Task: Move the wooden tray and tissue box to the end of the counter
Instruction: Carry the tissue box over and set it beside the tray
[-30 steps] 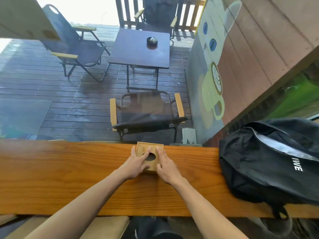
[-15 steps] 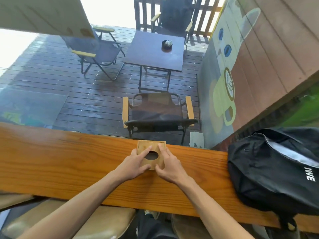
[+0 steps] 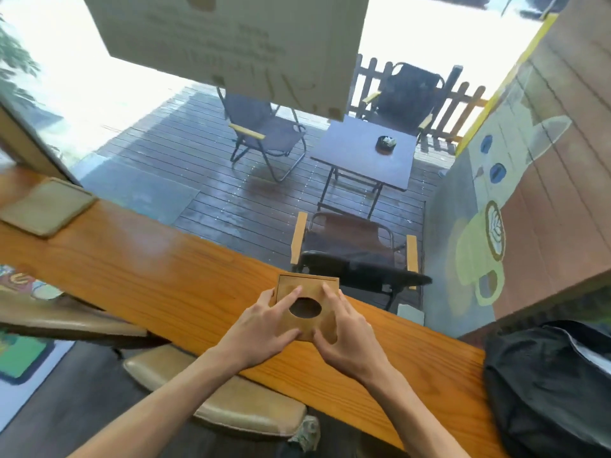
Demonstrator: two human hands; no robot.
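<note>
A square wooden tissue box (image 3: pixel 309 289) with a dark oval hole in its lid sits on the long wooden counter (image 3: pixel 165 276), near the far edge by the window. My left hand (image 3: pixel 261 328) clasps its left side with fingers laid over the lid. On the right side, my right hand (image 3: pixel 345 335) holds the box the same way. A flat wooden tray (image 3: pixel 46 206) lies at the far left end of the counter, well away from both hands.
A black backpack (image 3: pixel 549 385) lies on the counter at the right. Padded stools (image 3: pixel 231 404) stand under the counter's near edge. Beyond the glass is a deck with folding chairs and a small table. A paper sign hangs on the window above.
My view has swung up and to the left, bringing the tray at the counter's left end into sight. Both hands have stayed clasped on the tissue box.
</note>
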